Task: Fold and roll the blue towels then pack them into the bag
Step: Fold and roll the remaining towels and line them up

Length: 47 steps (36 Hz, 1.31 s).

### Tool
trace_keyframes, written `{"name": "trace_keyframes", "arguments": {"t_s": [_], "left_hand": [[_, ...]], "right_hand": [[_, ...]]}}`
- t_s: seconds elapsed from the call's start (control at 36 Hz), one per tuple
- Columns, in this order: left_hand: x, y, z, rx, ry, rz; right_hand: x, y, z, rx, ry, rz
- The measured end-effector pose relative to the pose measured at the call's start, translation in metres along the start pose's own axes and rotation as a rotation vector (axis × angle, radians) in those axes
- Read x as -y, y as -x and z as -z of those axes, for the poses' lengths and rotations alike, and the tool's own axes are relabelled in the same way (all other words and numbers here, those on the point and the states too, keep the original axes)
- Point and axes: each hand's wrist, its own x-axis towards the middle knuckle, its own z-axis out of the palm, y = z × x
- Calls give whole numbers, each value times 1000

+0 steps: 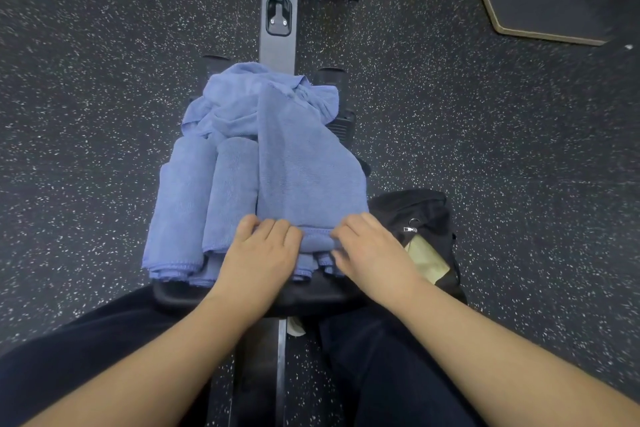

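Both hands work the near end of a folded blue towel (304, 163), a long strip of soft, napped microfibre with a stitched hem, lying lengthwise on a black padded seat (180, 293). The left hand (258, 255) and the right hand (372, 253) have their fingers curled over the towel's near edge, gripping a small rolled fold of cloth between them. To the left of the strip lie 2 rolled towels (204, 198), plump cylinders touching side by side, their hemmed ends toward the person. Beyond them sits a crumpled heap of blue towels (239, 104), loose and creased. A black fabric bag (415, 211) stands on the floor just right of the seat, its top open, with a metal zipper pull (410, 228). A dark metal rail (280, 3) runs away over the speckled rubber floor (104, 114).
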Motion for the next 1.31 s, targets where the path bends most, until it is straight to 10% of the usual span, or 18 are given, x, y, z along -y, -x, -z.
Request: {"name": "trace_keyframes", "arguments": {"t_s": [1.31], "left_hand": [[8, -17, 4, 97, -39, 124]], "right_hand": [[-20, -14, -4, -50, -8, 6]]}}
